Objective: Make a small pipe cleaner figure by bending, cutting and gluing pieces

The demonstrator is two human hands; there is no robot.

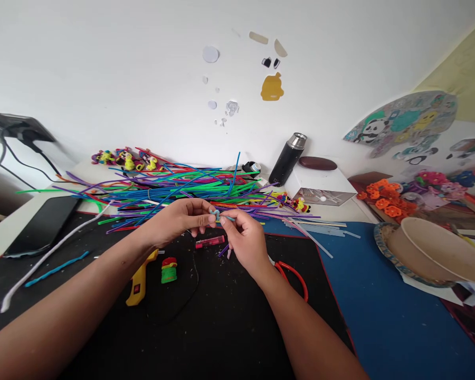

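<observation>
1. Left hand (182,217): thumb and fingers pinching a light-blue pipe cleaner piece (217,214)
2. Right hand (245,237): pinching same piece, which sits between the 2 hands, above black mat (221,327)
3. Near left forearm: yellow glue gun (138,282)
4. Beside right forearm: red-handled scissors (304,281)
5. Beyond: multicoloured pipe cleaner heap (158,193), black thermos (286,162)
</observation>
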